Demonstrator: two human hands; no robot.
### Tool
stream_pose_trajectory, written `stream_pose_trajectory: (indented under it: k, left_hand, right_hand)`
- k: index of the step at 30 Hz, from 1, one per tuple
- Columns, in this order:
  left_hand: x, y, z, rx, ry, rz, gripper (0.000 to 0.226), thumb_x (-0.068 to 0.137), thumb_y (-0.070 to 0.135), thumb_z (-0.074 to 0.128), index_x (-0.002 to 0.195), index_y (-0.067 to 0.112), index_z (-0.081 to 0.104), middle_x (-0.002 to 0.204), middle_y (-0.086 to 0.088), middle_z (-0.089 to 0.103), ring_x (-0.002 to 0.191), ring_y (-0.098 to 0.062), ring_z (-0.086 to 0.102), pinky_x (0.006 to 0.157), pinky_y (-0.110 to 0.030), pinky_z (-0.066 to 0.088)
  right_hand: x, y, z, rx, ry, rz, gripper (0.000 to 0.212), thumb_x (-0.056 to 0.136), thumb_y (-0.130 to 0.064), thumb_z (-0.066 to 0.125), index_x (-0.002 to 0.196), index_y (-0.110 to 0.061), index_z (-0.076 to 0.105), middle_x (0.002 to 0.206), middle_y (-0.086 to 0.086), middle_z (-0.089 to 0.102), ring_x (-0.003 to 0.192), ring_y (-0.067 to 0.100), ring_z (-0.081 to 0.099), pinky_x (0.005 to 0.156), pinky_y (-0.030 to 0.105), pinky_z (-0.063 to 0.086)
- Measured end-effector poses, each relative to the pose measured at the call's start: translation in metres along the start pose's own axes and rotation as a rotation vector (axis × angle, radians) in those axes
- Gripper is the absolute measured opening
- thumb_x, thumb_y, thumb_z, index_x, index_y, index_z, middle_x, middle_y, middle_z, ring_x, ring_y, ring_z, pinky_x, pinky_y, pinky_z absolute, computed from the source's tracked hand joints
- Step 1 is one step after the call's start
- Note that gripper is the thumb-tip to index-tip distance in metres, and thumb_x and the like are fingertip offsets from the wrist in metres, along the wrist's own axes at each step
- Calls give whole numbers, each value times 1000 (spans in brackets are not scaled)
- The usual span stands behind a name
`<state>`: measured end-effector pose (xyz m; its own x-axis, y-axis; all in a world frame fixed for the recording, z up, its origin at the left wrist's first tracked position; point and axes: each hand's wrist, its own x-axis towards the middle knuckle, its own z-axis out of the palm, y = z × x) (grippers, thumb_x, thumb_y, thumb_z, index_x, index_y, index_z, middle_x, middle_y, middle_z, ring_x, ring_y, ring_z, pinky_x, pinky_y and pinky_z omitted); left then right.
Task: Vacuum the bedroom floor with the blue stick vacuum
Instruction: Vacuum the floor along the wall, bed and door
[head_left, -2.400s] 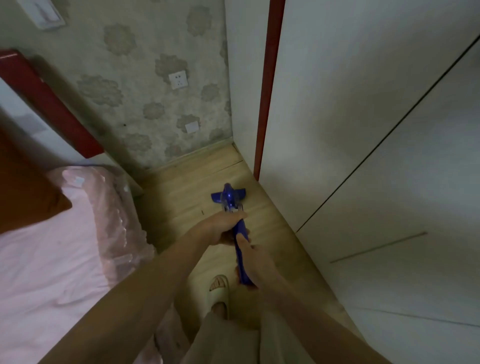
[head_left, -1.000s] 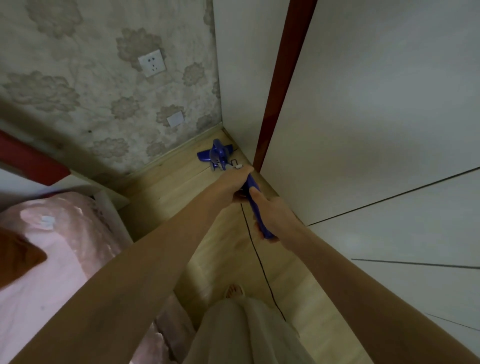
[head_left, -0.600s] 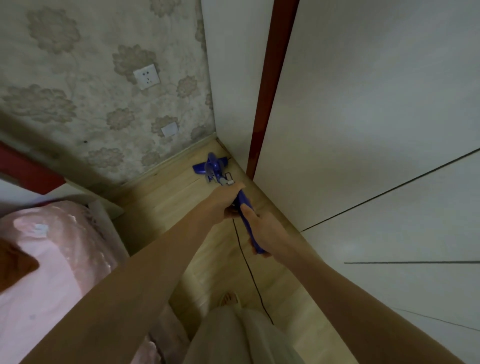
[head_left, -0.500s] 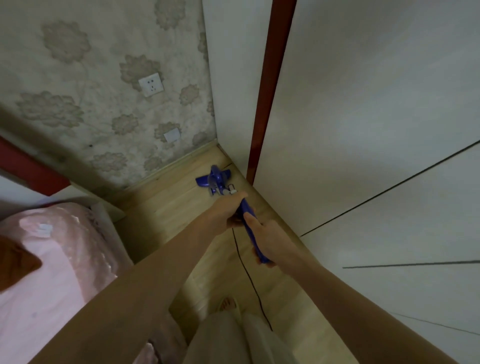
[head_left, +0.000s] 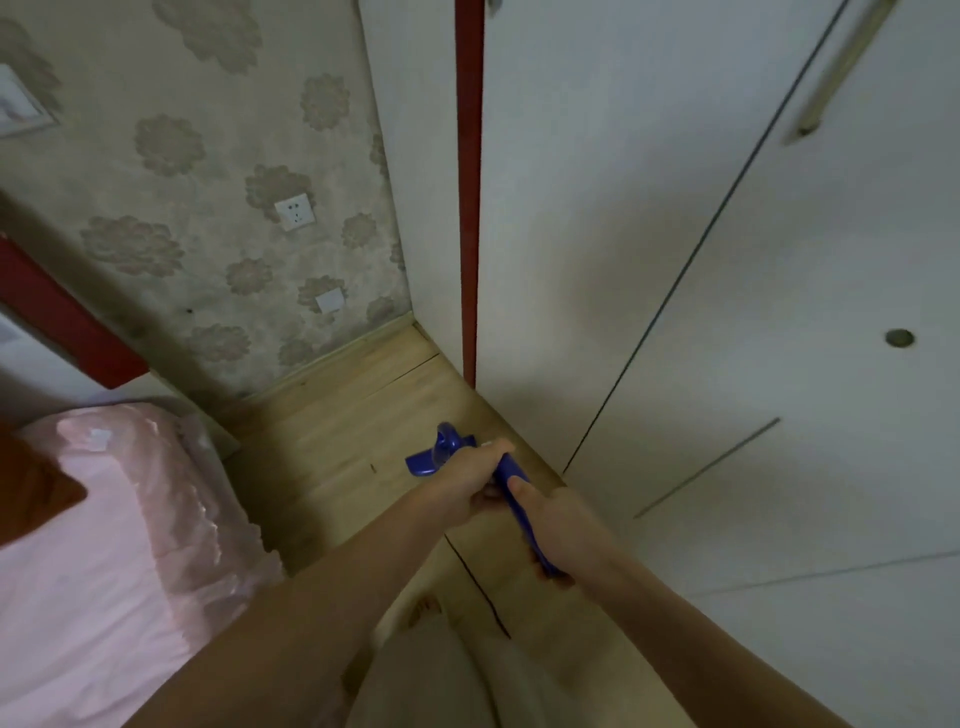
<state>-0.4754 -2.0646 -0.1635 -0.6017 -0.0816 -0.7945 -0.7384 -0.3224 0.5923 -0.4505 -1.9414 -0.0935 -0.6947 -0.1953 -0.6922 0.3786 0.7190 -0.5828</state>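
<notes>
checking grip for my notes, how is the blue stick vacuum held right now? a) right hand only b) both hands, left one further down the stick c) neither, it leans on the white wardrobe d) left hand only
b: the left hand grips the blue stick vacuum nearer its floor head, and the right hand grips the handle end closer to the body.

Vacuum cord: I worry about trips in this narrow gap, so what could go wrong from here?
The cord trails on the floor right by the foot, so a step back might snag it. The vacuum, gripped by the left hand and right hand, runs close to the wardrobe and could knock it.
</notes>
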Motion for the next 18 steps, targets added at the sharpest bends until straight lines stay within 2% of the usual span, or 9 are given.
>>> stream_pose_trajectory:
  k: [3,5,6,8,10,12,13,15,18]
  left_hand:
    - [-24,-29,12,112,-59,-18,22,93,26,55,95,5,58,81,-8,66,66,-16,65,62,-29,53]
    - [-40,-43,11,184,-105,-44,26,93,28,56,103,5,59,86,-8,67,72,-17,65,66,-29,53]
    - [-47,-48,9,218,-134,-58,26,93,28,56,105,5,60,86,-7,68,72,-16,65,67,-28,53]
    - [-57,-54,1,288,-185,-84,21,92,26,57,99,7,62,77,-3,69,68,-14,65,74,-31,54]
    - [-63,-59,-7,312,-195,-100,16,91,24,58,92,8,62,70,-1,67,63,-13,63,85,-35,52]
    - [-67,-63,-13,281,-177,-94,16,91,24,57,91,9,61,68,-1,65,61,-13,62,75,-31,54]
    - [-70,-64,-14,261,-156,-89,18,93,25,56,92,8,61,67,-2,65,58,-13,62,66,-27,54]
    - [-66,-69,-15,219,-104,-76,23,94,27,56,100,4,59,69,-7,64,56,-16,63,54,-27,54]
    - [-54,-74,-8,197,-39,-49,34,93,30,60,110,1,57,77,-10,65,62,-20,65,61,-33,56]
  right_hand:
    - [-31,32,13,135,6,17,43,101,-47,37,87,-11,57,69,1,55,58,15,52,57,26,41]
    - [-53,45,26,227,-3,21,37,103,-44,35,109,-12,53,76,-2,53,59,10,55,55,21,41]
    - [-64,49,33,282,-20,35,35,104,-42,33,112,-13,50,75,-2,51,51,4,55,49,17,40]
    - [-80,51,49,391,-53,58,34,105,-38,32,112,-10,49,73,1,48,35,-1,49,37,12,35]
    - [-89,53,68,512,-39,38,32,104,-38,34,105,-13,53,76,3,51,52,6,56,47,14,44]
    - [-89,53,83,615,-10,52,28,102,-41,38,97,-19,53,81,5,57,71,17,59,68,31,54]
    - [-87,53,89,636,-13,60,27,102,-42,39,97,-20,53,84,5,59,74,19,61,71,35,56]
    - [-80,56,93,632,-20,72,28,101,-45,39,102,-20,50,88,7,61,72,19,62,64,33,56]
    - [-70,66,88,568,-15,99,36,101,-48,35,101,-15,49,79,7,61,54,14,59,51,27,48]
